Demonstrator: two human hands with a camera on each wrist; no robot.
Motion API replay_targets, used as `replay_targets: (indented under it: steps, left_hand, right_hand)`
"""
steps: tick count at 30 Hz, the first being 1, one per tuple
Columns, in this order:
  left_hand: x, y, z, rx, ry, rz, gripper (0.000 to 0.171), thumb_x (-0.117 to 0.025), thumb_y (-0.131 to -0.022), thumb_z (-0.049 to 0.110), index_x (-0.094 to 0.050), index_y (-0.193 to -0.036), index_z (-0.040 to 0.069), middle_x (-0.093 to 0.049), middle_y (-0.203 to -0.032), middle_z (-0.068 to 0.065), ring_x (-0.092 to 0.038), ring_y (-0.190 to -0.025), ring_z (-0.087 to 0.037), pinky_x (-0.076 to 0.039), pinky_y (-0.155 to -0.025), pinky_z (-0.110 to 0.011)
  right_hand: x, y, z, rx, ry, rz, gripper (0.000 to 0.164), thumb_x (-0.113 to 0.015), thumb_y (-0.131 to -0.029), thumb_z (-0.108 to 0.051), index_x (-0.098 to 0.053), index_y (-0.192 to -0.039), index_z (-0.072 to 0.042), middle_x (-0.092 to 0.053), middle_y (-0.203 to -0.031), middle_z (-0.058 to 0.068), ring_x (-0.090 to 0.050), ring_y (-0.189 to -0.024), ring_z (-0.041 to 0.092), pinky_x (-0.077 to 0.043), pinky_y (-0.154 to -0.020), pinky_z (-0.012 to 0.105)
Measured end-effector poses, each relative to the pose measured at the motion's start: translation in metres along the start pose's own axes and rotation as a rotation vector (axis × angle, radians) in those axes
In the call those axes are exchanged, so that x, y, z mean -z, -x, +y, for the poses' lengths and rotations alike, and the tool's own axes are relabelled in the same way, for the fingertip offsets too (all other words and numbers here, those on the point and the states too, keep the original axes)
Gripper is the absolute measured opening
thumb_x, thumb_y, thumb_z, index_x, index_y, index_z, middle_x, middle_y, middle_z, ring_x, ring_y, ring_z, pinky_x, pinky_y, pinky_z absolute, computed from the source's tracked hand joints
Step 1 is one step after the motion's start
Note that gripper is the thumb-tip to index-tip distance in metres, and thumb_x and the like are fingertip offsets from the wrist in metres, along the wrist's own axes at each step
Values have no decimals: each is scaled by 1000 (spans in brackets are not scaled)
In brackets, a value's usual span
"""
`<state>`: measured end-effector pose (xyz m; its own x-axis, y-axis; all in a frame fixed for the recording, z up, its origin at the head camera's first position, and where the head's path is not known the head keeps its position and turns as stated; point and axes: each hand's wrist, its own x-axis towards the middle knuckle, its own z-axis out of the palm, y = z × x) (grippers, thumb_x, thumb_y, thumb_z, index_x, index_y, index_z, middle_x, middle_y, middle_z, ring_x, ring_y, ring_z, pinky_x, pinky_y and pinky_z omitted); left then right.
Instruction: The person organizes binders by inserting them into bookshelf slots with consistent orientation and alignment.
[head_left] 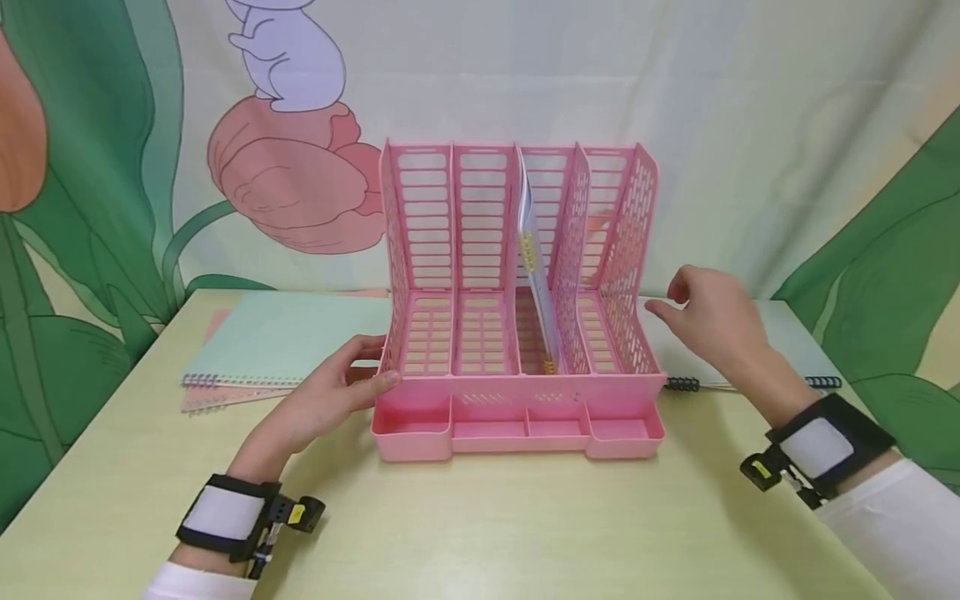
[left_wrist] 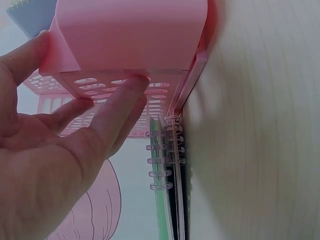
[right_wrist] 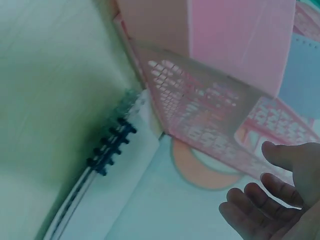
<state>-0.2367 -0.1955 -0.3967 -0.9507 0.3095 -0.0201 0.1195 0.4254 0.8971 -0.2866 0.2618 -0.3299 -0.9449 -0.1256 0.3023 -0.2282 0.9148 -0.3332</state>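
Pink rack (head_left: 517,387) sitting on the table (head_left: 517,533), with a yellow-ringed notebook (head_left: 543,308) leaning in its third slot from the left; left hand (head_left: 333,387) is just touching the rack's left side, fingers pretty straight, no real grip; right hand (head_left: 716,315) hovers right of the rack, loosely bent, holding nothing; more notebooks (head_left: 300,333) lie either side of the rack.

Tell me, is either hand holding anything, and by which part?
Nothing is clearly gripped. The left hand touches the pink organizer at its left side panel, near the front corner; the right hand is empty.
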Motion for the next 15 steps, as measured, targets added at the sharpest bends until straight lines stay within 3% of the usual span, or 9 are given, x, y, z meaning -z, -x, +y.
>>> replay_targets:
  steps: [6, 15]
  left_hand:
    - [0, -1, -1, -4, -8, -2, 65, -67, -102, 35, -38, -152, 7, -42, -150, -21, -51, -130, -44, -56, -94, -48]
    - [1, -1, -1, 9, -16, 1, 64, -67, -102, 34, -38, -153, 8, -41, -151, -20, -50, -129, -43, -56, -95, -49]
  right_hand:
    - [-7, 2, 18, -53, 28, -72, 33, -75, -95, -28, -64, -102, 3, -67, -94, 20, -59, -81, 33, -52, -67, 47]
    - [-16, 7, 46, -36, 65, -197, 41, -74, -95, -22, -64, -115, 12, -67, -112, 31, -64, -96, 42, -53, -79, 57]
